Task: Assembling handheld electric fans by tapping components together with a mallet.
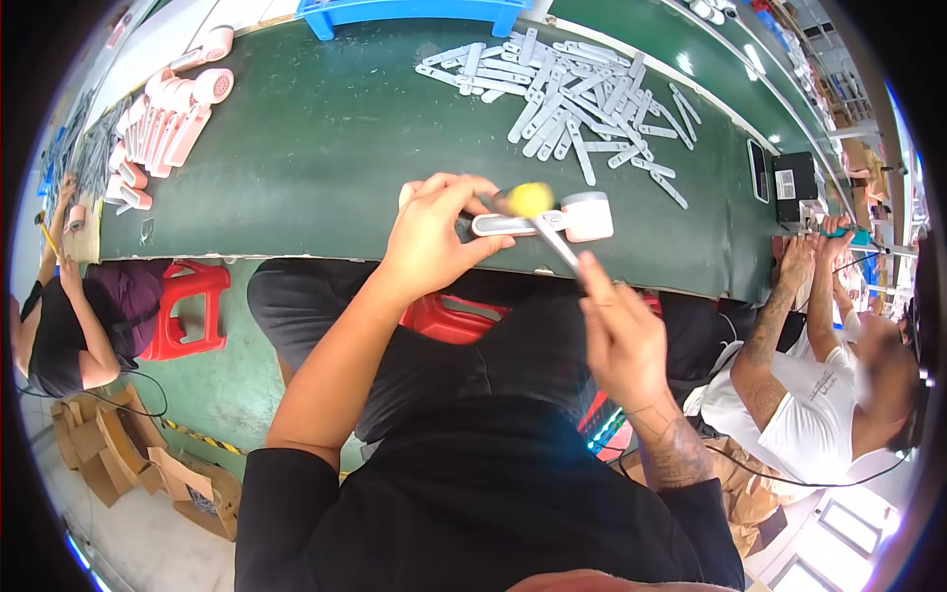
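Observation:
At the near edge of the table, my left hand grips the end of a pale pink and white handheld device, perhaps a small fan. It lies on its side, its round head to the right and a grey strip along its handle. In my right hand is a mallet, held by its metal-looking shaft. The mallet's yellow head, blurred by motion, is over the device's handle, close to my left fingers. Whether it touches the handle I cannot tell.
Loose grey strips lie piled at the far right of the green table. Several pink devices stand grouped at the left. A blue rack is at the back. Other people work at both sides; a red stool stands left.

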Motion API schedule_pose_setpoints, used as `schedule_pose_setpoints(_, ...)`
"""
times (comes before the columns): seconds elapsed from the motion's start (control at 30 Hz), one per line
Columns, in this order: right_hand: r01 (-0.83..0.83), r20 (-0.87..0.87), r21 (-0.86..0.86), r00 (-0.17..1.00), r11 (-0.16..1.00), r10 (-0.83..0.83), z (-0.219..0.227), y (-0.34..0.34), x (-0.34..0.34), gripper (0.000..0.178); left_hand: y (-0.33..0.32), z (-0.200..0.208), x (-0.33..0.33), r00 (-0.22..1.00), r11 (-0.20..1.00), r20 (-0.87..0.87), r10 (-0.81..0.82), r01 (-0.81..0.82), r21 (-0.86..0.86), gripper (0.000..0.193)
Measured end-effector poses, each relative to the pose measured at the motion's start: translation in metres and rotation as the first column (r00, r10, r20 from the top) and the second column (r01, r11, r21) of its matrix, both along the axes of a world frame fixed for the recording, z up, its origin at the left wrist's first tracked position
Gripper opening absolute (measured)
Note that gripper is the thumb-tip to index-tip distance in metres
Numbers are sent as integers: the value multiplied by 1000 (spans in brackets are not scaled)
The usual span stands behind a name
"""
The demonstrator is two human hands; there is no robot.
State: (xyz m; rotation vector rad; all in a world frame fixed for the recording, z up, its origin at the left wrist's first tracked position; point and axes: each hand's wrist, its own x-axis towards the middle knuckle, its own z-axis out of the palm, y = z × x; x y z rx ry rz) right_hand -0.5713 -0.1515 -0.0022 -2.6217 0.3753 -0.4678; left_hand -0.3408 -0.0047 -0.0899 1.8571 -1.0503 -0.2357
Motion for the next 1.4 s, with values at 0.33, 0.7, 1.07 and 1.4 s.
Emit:
schedule_pose_setpoints(0.33,15,-233,-82,972,997,-34,5,-2,-4,55,1,-7,-2,999,1000,36,14,-14,-17,75)
schedule_pose_setpoints(0.7,408,42,122,909,905,-415,29,-72,-11,56,-2,5,-2,986,999,161,-32,26,37,70)
schedule_pose_setpoints(1.07,488,204,-162,867,858,-454,-99,-207,-62,28,73,3,10,799,980,576,171,-196,-19,31)
schedule_pose_setpoints(1.4,478,141,-142,877,867,-460,-102,-195,-59,26,128,40,203,457,775,724,517,-608,-170,44)
